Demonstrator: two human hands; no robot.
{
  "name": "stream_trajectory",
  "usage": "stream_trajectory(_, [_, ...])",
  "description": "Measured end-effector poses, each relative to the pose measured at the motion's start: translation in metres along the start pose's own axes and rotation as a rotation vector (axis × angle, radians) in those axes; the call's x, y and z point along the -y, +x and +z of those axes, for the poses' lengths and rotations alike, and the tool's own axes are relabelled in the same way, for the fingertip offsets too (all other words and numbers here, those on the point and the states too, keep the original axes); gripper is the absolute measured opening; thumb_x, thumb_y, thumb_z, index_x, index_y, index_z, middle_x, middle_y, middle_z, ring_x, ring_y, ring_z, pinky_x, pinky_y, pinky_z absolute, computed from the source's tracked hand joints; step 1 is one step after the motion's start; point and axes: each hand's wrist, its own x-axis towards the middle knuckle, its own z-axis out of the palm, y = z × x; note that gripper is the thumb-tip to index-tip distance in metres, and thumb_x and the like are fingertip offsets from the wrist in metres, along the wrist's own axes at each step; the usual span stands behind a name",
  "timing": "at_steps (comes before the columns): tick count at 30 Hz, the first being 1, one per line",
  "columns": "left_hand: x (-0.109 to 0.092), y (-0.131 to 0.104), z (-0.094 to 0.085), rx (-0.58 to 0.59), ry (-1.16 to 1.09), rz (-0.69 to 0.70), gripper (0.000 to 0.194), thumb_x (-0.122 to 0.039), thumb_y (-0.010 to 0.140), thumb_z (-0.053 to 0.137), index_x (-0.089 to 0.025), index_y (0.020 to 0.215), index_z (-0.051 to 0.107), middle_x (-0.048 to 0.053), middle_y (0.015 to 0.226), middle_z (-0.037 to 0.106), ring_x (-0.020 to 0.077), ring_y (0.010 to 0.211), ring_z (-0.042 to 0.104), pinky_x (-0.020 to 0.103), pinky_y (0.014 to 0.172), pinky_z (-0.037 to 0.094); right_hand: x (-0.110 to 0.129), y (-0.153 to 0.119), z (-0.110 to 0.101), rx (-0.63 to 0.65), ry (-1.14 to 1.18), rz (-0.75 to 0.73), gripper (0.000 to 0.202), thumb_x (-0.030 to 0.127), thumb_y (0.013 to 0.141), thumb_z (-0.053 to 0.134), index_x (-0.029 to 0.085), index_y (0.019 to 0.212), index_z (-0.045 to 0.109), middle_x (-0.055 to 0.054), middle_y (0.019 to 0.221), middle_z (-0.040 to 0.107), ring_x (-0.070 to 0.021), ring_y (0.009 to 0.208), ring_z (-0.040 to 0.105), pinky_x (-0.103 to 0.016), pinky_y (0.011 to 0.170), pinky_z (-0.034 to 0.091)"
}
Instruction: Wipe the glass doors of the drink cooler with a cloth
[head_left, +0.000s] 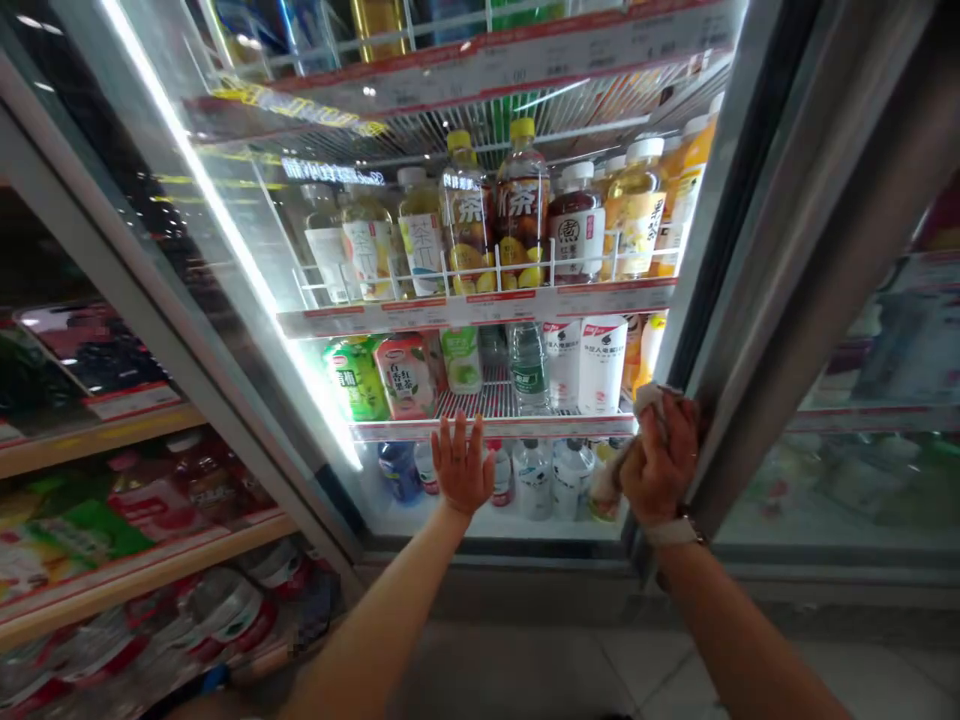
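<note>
Clutching pale cloth (654,398) near right edge of glass cooler door (491,300): right hand (664,460) clamped on it. Left hand (461,465) apart, bare, fingers spread, seemingly against door. Cloth probably light, soft, limp; best held bunched. Door likely stiff, slick.

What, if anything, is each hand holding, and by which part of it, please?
The right hand grips a pale cloth, apparently by its bunched middle; the left hand is spread open and holds nothing.
</note>
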Motion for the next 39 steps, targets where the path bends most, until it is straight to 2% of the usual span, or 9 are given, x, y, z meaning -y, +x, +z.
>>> stream_trajectory(3, [-0.001, 0.002, -0.001, -0.008, -0.009, 0.006, 0.062, -0.031, 0.095, 0.042, -0.016, 0.153, 0.025, 0.012, 0.159, 0.024, 0.0282, 0.149, 0.014, 0.047, 0.122, 0.016, 0.007, -0.032, -0.001, 0.034, -0.027, 0.043, 0.052, 0.013, 0.09, 0.046, 0.022, 0.141, 0.05, -0.014, 0.145, 0.05, -0.0334, 0.139, 0.04, -0.06, 0.111, 0.037])
stream_trajectory(6, [-0.001, 0.005, -0.002, -0.017, -0.01, 0.017, 0.062, -0.031, 0.096, 0.041, -0.015, 0.153, 0.025, 0.01, 0.161, 0.018, 0.0281, 0.15, 0.012, 0.045, 0.122, 0.014, 0.02, -0.082, -0.012, 0.274, -0.029, -0.139, 0.047, 0.014, 0.088, 0.049, 0.025, 0.133, 0.057, -0.011, 0.139, 0.055, -0.0298, 0.144, 0.033, -0.058, 0.118, 0.023])
stream_trajectory(11, [0.0, 0.003, -0.001, -0.011, 0.012, 0.013, 0.063, -0.031, 0.095, 0.043, -0.016, 0.153, 0.024, 0.012, 0.159, 0.024, 0.0287, 0.149, 0.015, 0.047, 0.121, 0.017, 0.032, -0.134, -0.032, 0.472, 0.108, -0.381, 0.042, 0.01, 0.088, 0.047, 0.036, 0.111, 0.07, 0.005, 0.119, 0.07, -0.0111, 0.136, 0.043, -0.032, 0.12, 0.025])
stream_trajectory(16, [0.0, -0.002, -0.001, 0.007, 0.022, 0.004, 0.063, -0.032, 0.094, 0.044, -0.016, 0.153, 0.027, 0.015, 0.156, 0.032, 0.0299, 0.148, 0.019, 0.049, 0.12, 0.019, 0.029, -0.101, -0.021, 0.5, 0.172, -0.408, 0.04, 0.01, 0.091, 0.048, 0.035, 0.113, 0.069, 0.005, 0.123, 0.069, -0.011, 0.134, 0.047, -0.033, 0.12, 0.023])
stream_trajectory(24, [-0.004, 0.001, -0.004, 0.007, 0.039, 0.006, 0.062, -0.03, 0.096, 0.039, -0.015, 0.154, 0.023, 0.012, 0.159, 0.027, 0.0285, 0.15, 0.014, 0.047, 0.12, 0.019, 0.048, 0.013, 0.018, 0.07, 0.009, 0.104, 0.06, 0.012, 0.091, 0.043, 0.024, 0.15, 0.037, -0.011, 0.152, 0.042, -0.0329, 0.144, 0.033, -0.06, 0.119, 0.021])
stream_trajectory(27, [-0.005, 0.0, -0.004, 0.02, 0.037, 0.001, 0.062, -0.03, 0.096, 0.039, -0.015, 0.154, 0.022, 0.012, 0.159, 0.027, 0.0284, 0.15, 0.014, 0.047, 0.12, 0.019, 0.076, 0.006, 0.028, 0.075, 0.031, 0.095, 0.06, 0.014, 0.091, 0.044, 0.026, 0.149, 0.038, -0.01, 0.15, 0.046, -0.0319, 0.142, 0.036, -0.059, 0.12, 0.019])
stream_trajectory(33, [0.005, 0.002, -0.025, 0.152, -0.01, 0.074, 0.06, -0.032, 0.097, 0.033, -0.015, 0.154, 0.022, 0.011, 0.16, 0.024, 0.0281, 0.15, 0.013, 0.045, 0.119, 0.023, 0.123, -0.051, 0.031, 0.308, 0.204, -0.181, 0.044, 0.011, 0.09, 0.05, 0.03, 0.127, 0.063, -0.004, 0.123, 0.07, -0.0184, 0.133, 0.05, -0.041, 0.122, 0.017])
stream_trajectory(36, [0.024, 0.007, -0.044, 0.282, -0.041, 0.174, 0.058, -0.032, 0.096, 0.035, -0.019, 0.153, 0.027, 0.01, 0.158, 0.032, 0.0262, 0.149, 0.019, 0.043, 0.118, 0.025, 0.132, -0.059, 0.031, 0.333, 0.273, -0.231, 0.041, 0.009, 0.089, 0.051, 0.028, 0.122, 0.067, -0.004, 0.118, 0.072, -0.0159, 0.135, 0.047, -0.038, 0.123, 0.014])
stream_trajectory(39, [0.056, 0.015, -0.058, 0.278, 0.016, 0.144, 0.061, -0.032, 0.096, 0.04, -0.021, 0.154, 0.023, 0.011, 0.156, 0.036, 0.0259, 0.148, 0.022, 0.045, 0.119, 0.024, 0.134, -0.042, 0.036, 0.338, 0.281, -0.272, 0.044, 0.007, 0.089, 0.05, 0.028, 0.125, 0.065, -0.005, 0.123, 0.07, -0.0167, 0.137, 0.044, -0.038, 0.123, 0.014])
